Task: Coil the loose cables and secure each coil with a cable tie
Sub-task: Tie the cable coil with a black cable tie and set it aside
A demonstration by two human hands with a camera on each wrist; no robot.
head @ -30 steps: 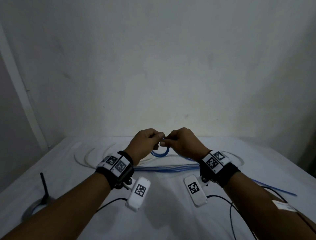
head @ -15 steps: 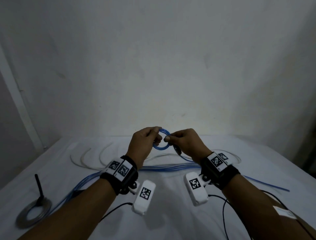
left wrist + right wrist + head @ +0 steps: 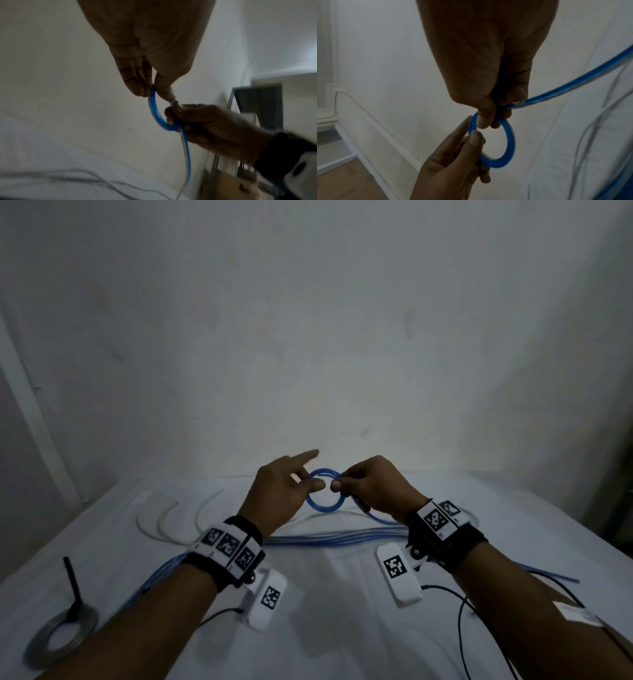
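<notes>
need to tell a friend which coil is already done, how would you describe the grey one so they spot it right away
Start at the white table and go to its near left corner, beside the person's left forearm. There a flat grey cable coil lies with a dark stub standing up from its far edge. Unlike the blue cable loop held up between both hands, it lies untouched on the table.

Your forearms are bare, with no sleeves. On each wrist you wear a black strap (image 3: 448, 546) topped by white blocks printed with black-and-white square markers (image 3: 227, 546). A white oblong camera pod with its own square marker hangs under each wrist, lower centre of the head view (image 3: 265, 599), joined by a small metal ball mount. Thin black cables (image 3: 462, 621) run back from the pods, and a white tape patch (image 3: 575, 614) sits on your right forearm at lower right.
</notes>
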